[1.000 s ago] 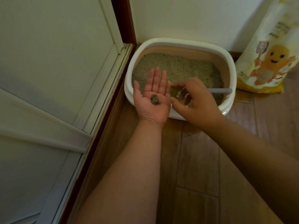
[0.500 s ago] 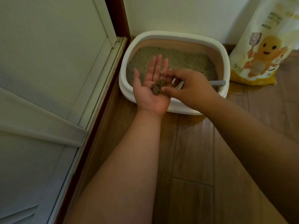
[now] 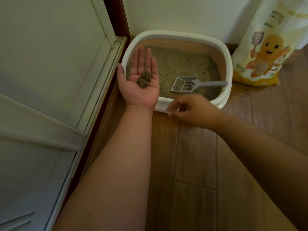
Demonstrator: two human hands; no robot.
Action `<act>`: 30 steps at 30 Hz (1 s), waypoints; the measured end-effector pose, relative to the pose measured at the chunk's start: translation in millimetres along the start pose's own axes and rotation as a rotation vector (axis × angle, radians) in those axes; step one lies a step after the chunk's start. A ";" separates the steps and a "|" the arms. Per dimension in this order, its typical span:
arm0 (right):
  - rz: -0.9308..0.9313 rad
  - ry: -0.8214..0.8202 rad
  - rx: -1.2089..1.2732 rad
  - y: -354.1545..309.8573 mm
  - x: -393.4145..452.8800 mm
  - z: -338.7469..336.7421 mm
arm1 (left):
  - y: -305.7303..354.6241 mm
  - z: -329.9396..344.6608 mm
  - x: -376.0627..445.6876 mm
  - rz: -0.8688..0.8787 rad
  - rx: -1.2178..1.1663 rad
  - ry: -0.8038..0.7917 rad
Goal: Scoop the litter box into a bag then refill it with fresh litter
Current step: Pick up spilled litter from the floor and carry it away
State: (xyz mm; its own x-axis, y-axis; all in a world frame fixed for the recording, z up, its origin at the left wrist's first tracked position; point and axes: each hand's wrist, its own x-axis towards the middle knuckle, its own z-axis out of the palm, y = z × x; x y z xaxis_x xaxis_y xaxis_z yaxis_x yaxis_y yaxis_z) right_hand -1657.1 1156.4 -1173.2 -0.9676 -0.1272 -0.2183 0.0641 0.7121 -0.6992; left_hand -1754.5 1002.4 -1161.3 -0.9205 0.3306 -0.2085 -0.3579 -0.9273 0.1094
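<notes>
1. Since half a second earlier, the right hand had drawn back from the left palm to the near rim of the litter box, over the wooden floor; two clumps had become a small pile.
2. Seen from the head camera, the left hand lay palm up over the box's left edge, fingers straight and pressed together, with dark clumps resting on the palm.
3. Blur hid the right hand's fingers; they looked loosely curled, but I cannot tell whether they pinched anything.
4. Inside the box, a grey scoop lay on the litter, handle pointing right.
5. Just right of the box stood a yellow litter bag.
</notes>
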 end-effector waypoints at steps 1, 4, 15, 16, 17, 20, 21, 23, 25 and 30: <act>0.037 -0.091 -0.052 9.5 -3.0 10.3 | -0.6 1.0 0.0 0.001 0.002 -0.001; 0.185 -0.169 -0.169 43.3 -11.2 43.7 | -9.1 1.6 -3.3 -0.022 0.017 -0.001; 0.329 -0.101 -0.464 115.3 -28.7 97.7 | -17.1 -4.4 -7.8 -0.088 0.025 0.017; 0.327 -0.079 -0.456 114.9 -26.9 99.9 | -15.8 -5.6 -7.4 -0.092 0.020 0.019; 0.330 -0.061 -0.433 113.6 -25.6 101.7 | -14.6 -6.9 -7.2 -0.095 0.015 0.021; 0.309 -0.041 -0.386 108.3 -22.9 105.1 | -10.8 -10.9 -6.8 -0.099 0.015 0.018; 0.298 -0.036 -0.380 106.8 -22.0 106.1 | -9.3 -12.1 -6.7 -0.101 0.018 0.020; 0.299 -0.033 -0.366 102.8 -20.5 106.7 | -6.6 -13.9 -6.1 -0.104 0.020 0.022; 0.315 -0.044 -0.368 98.0 -18.5 106.8 | -4.4 -14.9 -5.5 -0.100 0.020 0.026; 0.314 -0.047 -0.356 86.3 -15.8 110.9 | 2.6 -13.4 -5.5 -0.055 0.046 0.042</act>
State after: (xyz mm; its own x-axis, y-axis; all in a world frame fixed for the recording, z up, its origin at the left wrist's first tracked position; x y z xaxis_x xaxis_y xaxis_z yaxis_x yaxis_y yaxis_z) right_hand -1609.1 1143.2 -1305.6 -0.9019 0.1070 -0.4184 0.2562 0.9125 -0.3190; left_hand -1748.3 995.8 -1172.9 -0.8923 0.3718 -0.2563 -0.4151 -0.8987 0.1414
